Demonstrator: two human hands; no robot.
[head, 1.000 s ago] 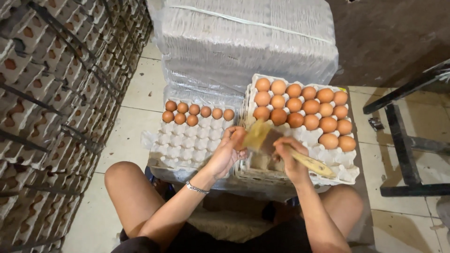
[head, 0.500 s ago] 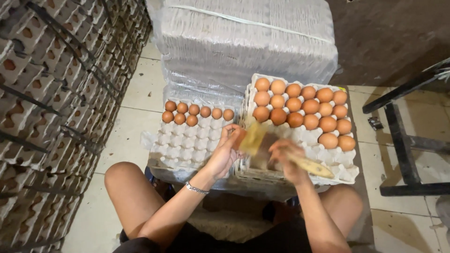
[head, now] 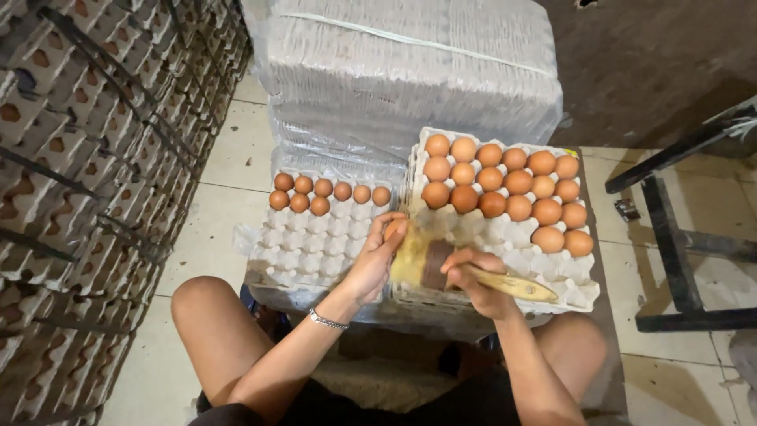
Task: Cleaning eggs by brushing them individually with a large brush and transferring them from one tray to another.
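— What are the hands doing?
— The left hand [head: 377, 264] pinches a brown egg [head: 392, 229] at its fingertips, over the gap between the two trays; the right hand [head: 475, 280] is closed round a wooden-handled brush [head: 465, 272], bristles against the egg.
— Risk?
— Too firm a stroke could crack the shell or knock it loose, I'd judge; it would fall on the near tray [head: 315, 244].
— Pose?
— Both forearms reach forward from bent knees; the fuller tray [head: 579, 288] lies right.
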